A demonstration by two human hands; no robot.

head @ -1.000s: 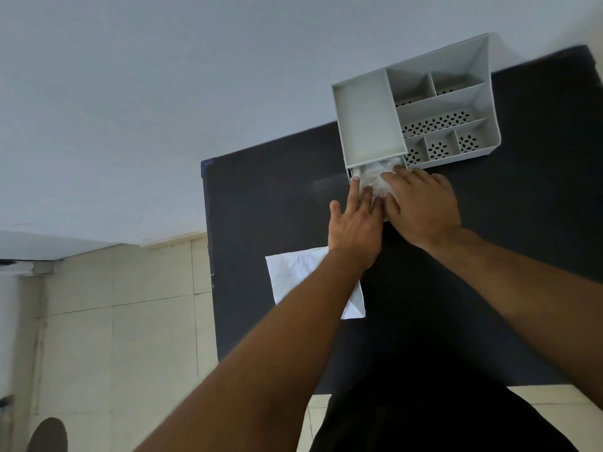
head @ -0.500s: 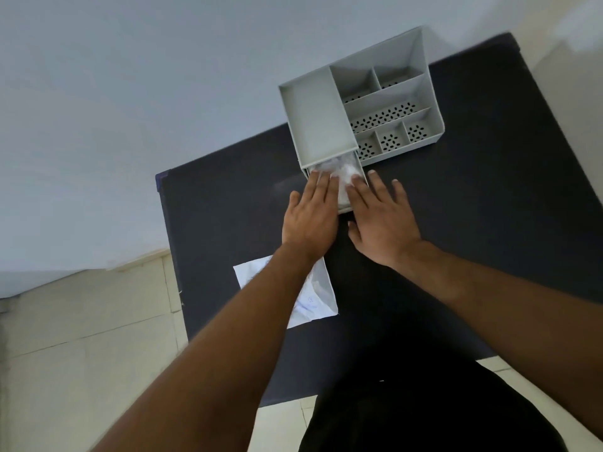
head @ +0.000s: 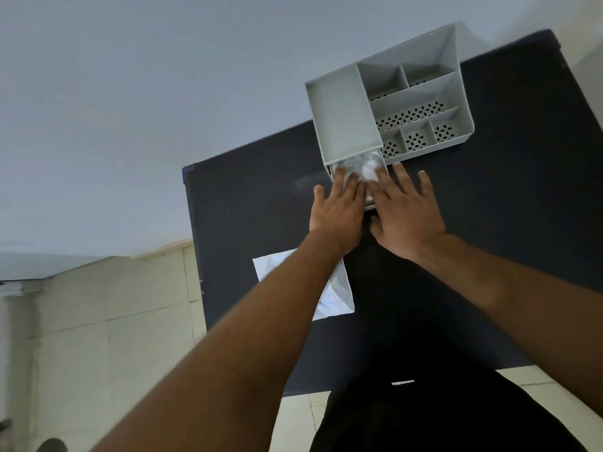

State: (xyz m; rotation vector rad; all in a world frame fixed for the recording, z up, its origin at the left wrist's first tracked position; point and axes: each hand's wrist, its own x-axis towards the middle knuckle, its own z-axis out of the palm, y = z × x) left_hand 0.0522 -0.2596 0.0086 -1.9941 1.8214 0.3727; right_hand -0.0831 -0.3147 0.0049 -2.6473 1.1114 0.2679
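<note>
Head view, looking down over your two forearms onto a dark table [head: 254, 207]. A grey desk organizer [head: 346, 115] stands at the table's far edge, against the pale wall [head: 130, 93]. Its left part is a flat-topped box, and its right part is divided into open compartments [head: 411, 114] with perforated floors.

From under the box a small drawer [head: 330, 171] projects toward you, pulled partly out. It holds crumpled white wrapping [head: 363, 164], which fills the visible opening. What the wrapping is made of, and whether anything lies inside it, cannot be told.

Your left hand [head: 337, 210] lies flat over the near half of the drawer. Its fingers [head: 346, 182] are straight and close together, resting on the wrapping, with the thumb held out to the side. Your right hand [head: 404, 213] lies just beside it, the two nearly touching. Its fingers are straight and spread: the inner ones press on the wrapping, and the outer ones reach past the drawer's right side, over the table. Neither hand curls round or pinches anything.

A flat white packet [head: 336, 288] lies on the table nearer you, partly covered by your left forearm and well apart from the drawer. Pale floor tiles [head: 114, 321] show to the left of the table.
</note>
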